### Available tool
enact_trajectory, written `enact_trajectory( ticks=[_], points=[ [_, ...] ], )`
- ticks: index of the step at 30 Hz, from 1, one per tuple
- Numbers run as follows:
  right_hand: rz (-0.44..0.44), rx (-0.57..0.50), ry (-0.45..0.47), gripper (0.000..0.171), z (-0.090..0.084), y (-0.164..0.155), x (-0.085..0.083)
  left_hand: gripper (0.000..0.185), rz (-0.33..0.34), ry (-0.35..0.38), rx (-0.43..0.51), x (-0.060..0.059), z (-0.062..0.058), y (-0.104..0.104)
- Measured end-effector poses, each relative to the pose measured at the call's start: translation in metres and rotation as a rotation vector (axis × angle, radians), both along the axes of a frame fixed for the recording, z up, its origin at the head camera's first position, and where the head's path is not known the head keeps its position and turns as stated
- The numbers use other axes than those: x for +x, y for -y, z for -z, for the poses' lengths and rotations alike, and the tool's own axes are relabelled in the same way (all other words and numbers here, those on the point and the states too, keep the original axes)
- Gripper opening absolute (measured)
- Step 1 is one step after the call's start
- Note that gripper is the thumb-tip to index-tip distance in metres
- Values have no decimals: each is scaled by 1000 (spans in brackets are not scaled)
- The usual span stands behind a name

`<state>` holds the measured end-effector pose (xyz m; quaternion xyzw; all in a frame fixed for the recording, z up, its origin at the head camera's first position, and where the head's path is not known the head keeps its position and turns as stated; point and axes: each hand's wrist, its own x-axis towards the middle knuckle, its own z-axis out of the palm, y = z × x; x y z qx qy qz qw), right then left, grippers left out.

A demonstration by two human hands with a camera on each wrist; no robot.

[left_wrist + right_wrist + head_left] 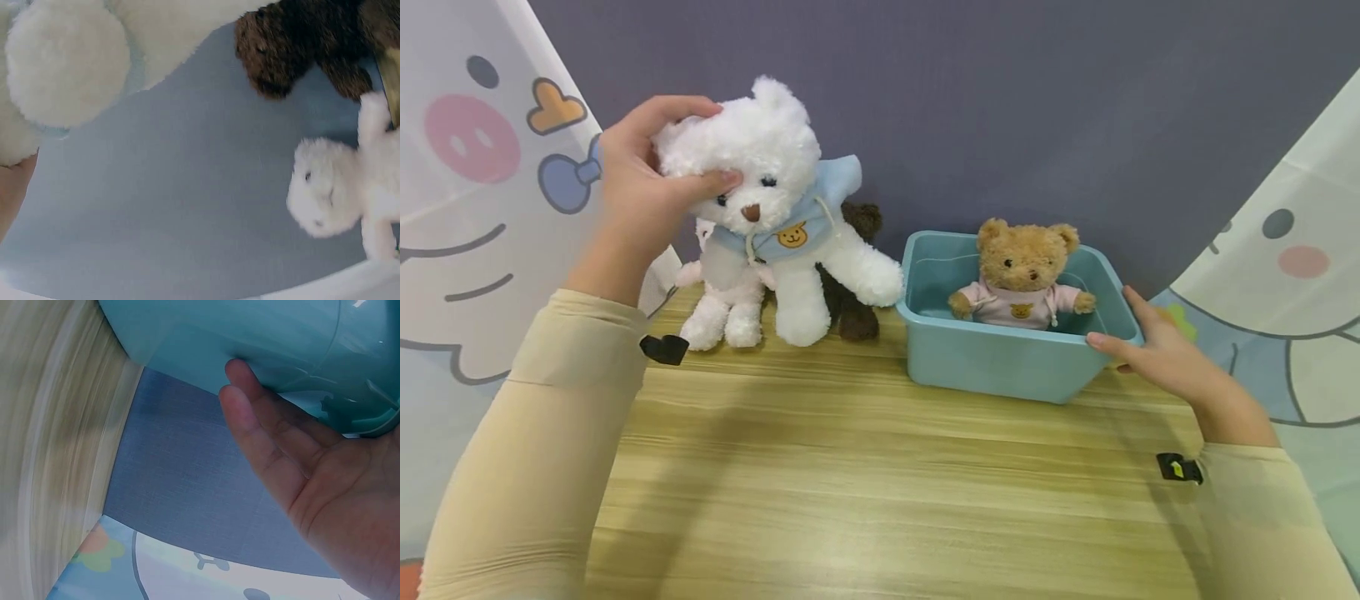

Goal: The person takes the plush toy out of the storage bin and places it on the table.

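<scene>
Head view: left hand (631,171) grips one of four plush toys (752,137), right hand (1172,360) holds one bin (985,367).

Here's the table (895,483), pale wood with yellowish grain streaking from side to side, catching a bright sheen out toward the middle and dulled by shadow down its left side. Look along the far edge now: there's the pink toy (718,310), sitting close to the far left corner, and next along, partly hidden, the brown toy (856,321), just to its right. And over toward the far right corner stands the bin (981,364), blue-green, near the brown toy.
</scene>
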<state>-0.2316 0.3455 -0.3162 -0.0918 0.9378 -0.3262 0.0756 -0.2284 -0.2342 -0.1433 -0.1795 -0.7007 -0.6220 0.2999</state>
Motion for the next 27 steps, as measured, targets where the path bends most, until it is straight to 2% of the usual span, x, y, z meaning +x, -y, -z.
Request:
enact_trajectory(
  ticks=[5, 10, 13, 16, 22, 25, 27],
  points=[
    [8, 1, 4, 107, 0, -1, 0, 53, 76, -52, -1, 14, 5, 20],
    [13, 10, 0, 107, -1, -2, 0, 54, 167, -58, -13, 29, 13, 40],
    [11, 3, -8, 107, -1, -2, -2, 55, 196, -40, -32, 36, 20, 53],
    [11, -9, -7, 107, -1, -1, -2, 57, 192, -14, -91, 42, 26, 67],
    [18, -9, -2, 107, 1, 1, -3, 58, 257, -6, -214, 45, 35, 95],
    [17, -18, -4, 107, 0, 2, -3, 60, 224, 52, -273, 49, 37, 106],
    [13, -28, -5, 107, 0, 2, -3, 61, 154, 97, -364, 51, 40, 113]
  ],
)
